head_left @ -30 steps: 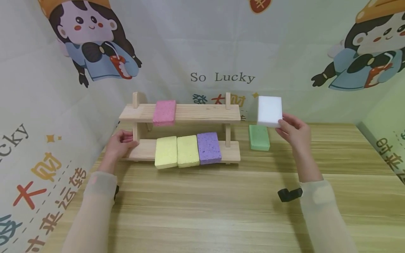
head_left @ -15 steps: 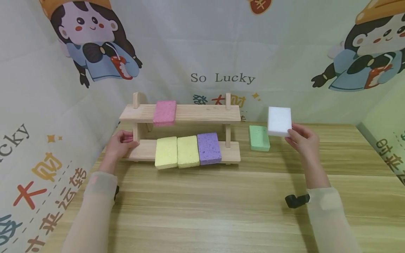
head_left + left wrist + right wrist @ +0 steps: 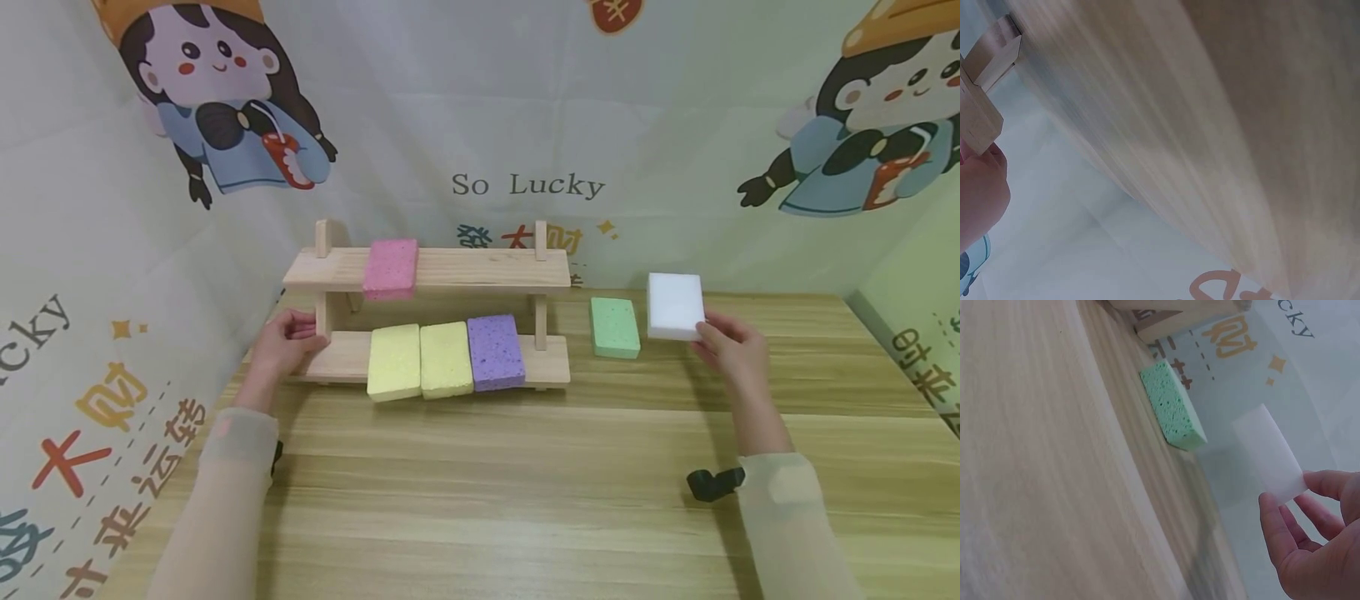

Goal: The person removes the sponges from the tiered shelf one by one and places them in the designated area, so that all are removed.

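Note:
My right hand (image 3: 737, 350) pinches a white sponge (image 3: 674, 305) by its near right corner. In the right wrist view the white sponge (image 3: 1270, 456) is clear of the table, thumb and fingertips on its end. Just left of it a green sponge (image 3: 615, 327) lies on the table. My left hand (image 3: 279, 343) grips the left post of a two-tier wooden shelf (image 3: 480, 268), fingers partly hidden behind it. A pink sponge (image 3: 391, 268) sits on the upper board. Along the lower board are two yellow sponges, the left one (image 3: 394, 361) and the right one (image 3: 446, 358), beside a purple sponge (image 3: 496, 351).
The wood-grain table (image 3: 480, 475) stretches in front of the shelf and out to the right. A printed cloth (image 3: 525, 108) hangs behind and along the sides. A black wrist camera (image 3: 714, 483) sticks out from the right sleeve.
My right hand has moved right and down with the white sponge, from above the green sponge to its right side. The left hand and the shelf have stayed still.

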Demonstrator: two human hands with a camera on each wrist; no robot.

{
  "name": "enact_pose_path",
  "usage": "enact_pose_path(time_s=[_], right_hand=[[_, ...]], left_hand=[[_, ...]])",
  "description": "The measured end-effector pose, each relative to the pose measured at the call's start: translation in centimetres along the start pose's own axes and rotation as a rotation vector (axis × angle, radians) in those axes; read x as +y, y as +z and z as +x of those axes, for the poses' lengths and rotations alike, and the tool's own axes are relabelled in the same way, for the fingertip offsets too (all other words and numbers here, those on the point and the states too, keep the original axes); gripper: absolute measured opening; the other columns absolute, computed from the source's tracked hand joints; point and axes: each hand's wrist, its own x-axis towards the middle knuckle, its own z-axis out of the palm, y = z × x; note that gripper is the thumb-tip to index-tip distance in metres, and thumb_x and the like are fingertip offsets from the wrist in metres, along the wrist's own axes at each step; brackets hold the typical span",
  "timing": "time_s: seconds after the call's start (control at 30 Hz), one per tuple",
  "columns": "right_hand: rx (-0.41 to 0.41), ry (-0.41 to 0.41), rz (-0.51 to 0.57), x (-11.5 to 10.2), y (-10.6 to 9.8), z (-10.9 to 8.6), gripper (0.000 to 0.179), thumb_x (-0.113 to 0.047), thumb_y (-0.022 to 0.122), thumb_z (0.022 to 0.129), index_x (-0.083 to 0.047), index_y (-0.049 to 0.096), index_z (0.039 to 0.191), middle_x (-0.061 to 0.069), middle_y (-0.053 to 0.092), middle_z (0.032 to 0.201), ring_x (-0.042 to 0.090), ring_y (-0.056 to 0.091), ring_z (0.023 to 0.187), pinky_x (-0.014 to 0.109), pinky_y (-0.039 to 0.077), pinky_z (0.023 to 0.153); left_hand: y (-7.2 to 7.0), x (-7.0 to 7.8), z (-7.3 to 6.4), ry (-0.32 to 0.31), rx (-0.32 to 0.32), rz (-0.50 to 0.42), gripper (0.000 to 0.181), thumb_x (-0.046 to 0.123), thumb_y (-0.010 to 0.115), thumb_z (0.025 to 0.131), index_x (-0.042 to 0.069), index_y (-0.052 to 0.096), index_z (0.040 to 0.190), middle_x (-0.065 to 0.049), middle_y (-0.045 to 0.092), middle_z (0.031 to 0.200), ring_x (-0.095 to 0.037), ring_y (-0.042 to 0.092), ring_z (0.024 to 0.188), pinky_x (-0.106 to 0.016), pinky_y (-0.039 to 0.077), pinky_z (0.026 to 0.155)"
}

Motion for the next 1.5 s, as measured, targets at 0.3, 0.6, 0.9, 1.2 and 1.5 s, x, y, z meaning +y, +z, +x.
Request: enact_pose_path(time_s=[0.3, 0.6, 0.9, 1.2, 1.5], right_hand=[[-0.023, 0.056, 0.013, 0.7, -1.2, 0.3, 0.015, -0.006, 0.066, 0.093, -0.020, 0.067, 0.089, -0.008, 0.061, 0.088, 0.002, 0.068, 0.070, 0.016, 0.058, 0.071], [0.011, 0.109, -0.006, 1.2, -1.7, 0.8, 0.020, -0.003, 0.065, 0.093, -0.021, 0.068, 0.083, -0.010, 0.062, 0.080, 0.002, 0.066, 0.068, 0.016, 0.058, 0.069], [-0.007, 0.100, -0.134, 1.7, -2.1, 1.1, 0.009, -0.006, 0.062, 0.096, -0.012, 0.061, 0.102, -0.013, 0.059, 0.080, -0.002, 0.063, 0.071, 0.014, 0.057, 0.070], [-0.002, 0.086, -0.250, 1.9, -2.6, 1.5, 0.016, -0.011, 0.059, 0.098, -0.008, 0.062, 0.113, -0.010, 0.056, 0.092, -0.005, 0.060, 0.072, 0.012, 0.056, 0.072], [-0.024, 0.070, -0.308, 1.8, -2.6, 1.2, 0.030, -0.009, 0.061, 0.097, 0.000, 0.056, 0.125, -0.007, 0.054, 0.095, -0.005, 0.059, 0.075, 0.013, 0.056, 0.076]], left_hand=[[0.0, 0.0, -0.1, 0.013, 0.006, 0.009, 0.047, 0.012, 0.067, 0.094, -0.003, 0.048, 0.134, -0.018, 0.056, 0.128, -0.002, 0.051, 0.094, -0.009, 0.042, 0.075], [0.2, -0.1, 0.2, -0.006, 0.016, -0.010, 0.047, 0.012, 0.069, 0.093, -0.002, 0.049, 0.134, -0.015, 0.057, 0.126, -0.001, 0.051, 0.093, -0.010, 0.042, 0.077], [0.2, -0.3, 0.4, -0.008, 0.027, -0.010, 0.046, 0.011, 0.070, 0.092, -0.001, 0.050, 0.132, -0.011, 0.058, 0.121, -0.002, 0.051, 0.093, -0.012, 0.043, 0.078], [0.2, 0.0, 0.3, -0.006, 0.019, -0.010, 0.048, 0.011, 0.070, 0.092, -0.002, 0.049, 0.134, -0.013, 0.058, 0.123, -0.001, 0.052, 0.092, -0.011, 0.043, 0.079], [0.2, -0.1, 0.2, -0.004, 0.024, -0.022, 0.048, 0.010, 0.069, 0.092, -0.002, 0.049, 0.134, -0.015, 0.057, 0.126, -0.003, 0.051, 0.095, -0.011, 0.042, 0.079]])
